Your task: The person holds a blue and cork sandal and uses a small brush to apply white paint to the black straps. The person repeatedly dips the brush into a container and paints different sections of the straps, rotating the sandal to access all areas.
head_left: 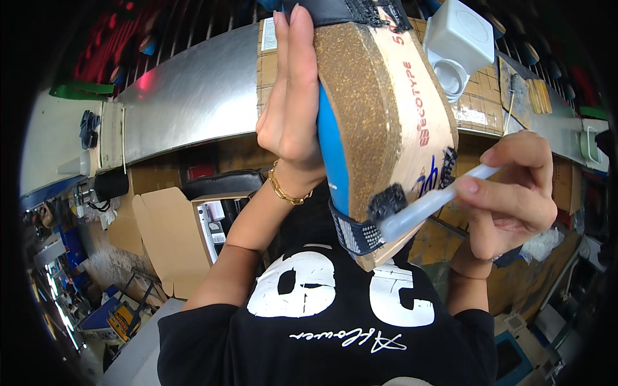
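Note:
In front of me an unfinished sandal [357,109] is tilted with its pale underside and brown cork side showing, over a blue last [331,148]. A dark woven strap [356,235] wraps its near end, and black upper material covers the far end. My left hand [291,103] holds it from the left, fingers lying along its side and the thumb hidden. Between the thumb and fingers of my right hand [512,196] is a brush with a whitish plastic handle [421,210]. Its black bristles [387,202] lie against the cork edge near the strap.
A metal worktable [193,96] runs across the far side, partly covered by cardboard [483,106]. A white plastic container [458,35] stands on it, with thin sticks [539,96] to its right. An opened cardboard box [161,238] is at my left.

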Tool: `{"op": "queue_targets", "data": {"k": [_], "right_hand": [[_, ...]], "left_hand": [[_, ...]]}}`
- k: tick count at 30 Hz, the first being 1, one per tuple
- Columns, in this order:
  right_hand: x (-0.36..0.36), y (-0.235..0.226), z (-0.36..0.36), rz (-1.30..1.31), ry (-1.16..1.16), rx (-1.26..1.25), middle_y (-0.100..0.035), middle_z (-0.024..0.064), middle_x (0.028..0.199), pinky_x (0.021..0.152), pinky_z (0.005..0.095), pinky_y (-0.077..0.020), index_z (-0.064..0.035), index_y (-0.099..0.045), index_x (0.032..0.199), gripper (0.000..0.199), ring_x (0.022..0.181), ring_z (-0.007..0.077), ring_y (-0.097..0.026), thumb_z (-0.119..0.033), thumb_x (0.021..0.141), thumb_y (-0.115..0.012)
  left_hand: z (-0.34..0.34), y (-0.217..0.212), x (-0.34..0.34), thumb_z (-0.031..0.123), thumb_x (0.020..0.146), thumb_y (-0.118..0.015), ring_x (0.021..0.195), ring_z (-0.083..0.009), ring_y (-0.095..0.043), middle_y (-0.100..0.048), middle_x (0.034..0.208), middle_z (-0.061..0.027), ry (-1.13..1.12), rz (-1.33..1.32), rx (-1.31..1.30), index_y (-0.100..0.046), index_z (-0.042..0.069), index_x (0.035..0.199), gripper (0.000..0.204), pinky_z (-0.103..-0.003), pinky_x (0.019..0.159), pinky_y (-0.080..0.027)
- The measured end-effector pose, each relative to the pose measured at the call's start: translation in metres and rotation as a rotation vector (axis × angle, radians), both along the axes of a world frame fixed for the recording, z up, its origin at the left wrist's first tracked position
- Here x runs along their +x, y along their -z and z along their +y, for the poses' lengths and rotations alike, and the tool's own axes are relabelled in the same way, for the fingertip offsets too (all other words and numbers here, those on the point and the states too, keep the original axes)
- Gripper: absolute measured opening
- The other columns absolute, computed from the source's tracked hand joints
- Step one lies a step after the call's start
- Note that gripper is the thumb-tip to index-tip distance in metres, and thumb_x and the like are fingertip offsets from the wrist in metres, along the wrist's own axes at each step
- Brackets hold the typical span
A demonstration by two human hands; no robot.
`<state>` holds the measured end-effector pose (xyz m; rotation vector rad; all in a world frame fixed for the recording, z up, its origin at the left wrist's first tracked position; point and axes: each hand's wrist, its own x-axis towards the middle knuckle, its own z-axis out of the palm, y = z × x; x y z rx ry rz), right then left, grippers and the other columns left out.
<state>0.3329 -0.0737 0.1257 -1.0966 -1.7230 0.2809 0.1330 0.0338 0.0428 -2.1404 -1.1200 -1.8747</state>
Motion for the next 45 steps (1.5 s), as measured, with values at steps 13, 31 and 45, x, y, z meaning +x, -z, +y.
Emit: {"op": "queue_targets", "data": {"k": [13,31,45], "right_hand": [[-0.010,-0.008,0.017,0.284,-0.032,-0.316,-0.059,0.0037,0.080,0.069,0.0242,-0.0405,-0.0037,-0.081,0.094,0.018,0.076,0.0132,-0.054,-0.005,0.075,-0.080],[-0.003,-0.015,0.015,-0.054,-0.019,-0.066,-0.057,0.0084,0.089,0.070,0.0274,-0.0357,-0.0052,-0.080,0.084,0.019,0.080,0.0169,-0.051,-0.006,0.065,-0.082],[-0.036,-0.012,0.000,-0.080,0.030,0.101,-0.056,-0.0014,0.084,0.063,0.0261,-0.0383,-0.0256,-0.084,0.089,0.047,0.071,0.0135,-0.053,-0.007,0.047,-0.080]], "left_hand": [[0.009,-0.002,-0.003,0.015,0.074,-0.084,0.110,-0.0382,-0.069,-0.059,0.133,-0.0316,-0.043,-0.018,-0.113,-0.051,-0.011,0.139,0.077,-0.036,0.078,-0.062],[0.005,-0.010,-0.011,0.014,0.074,-0.084,0.113,-0.0396,-0.067,-0.061,0.129,-0.0322,-0.047,0.045,-0.167,-0.051,-0.005,0.143,0.079,-0.038,0.080,-0.061],[0.006,-0.004,-0.018,0.013,0.068,-0.087,0.104,-0.0336,-0.072,-0.065,0.124,-0.0306,-0.031,-0.056,-0.364,-0.048,-0.003,0.147,0.089,-0.036,0.087,-0.058]]}}
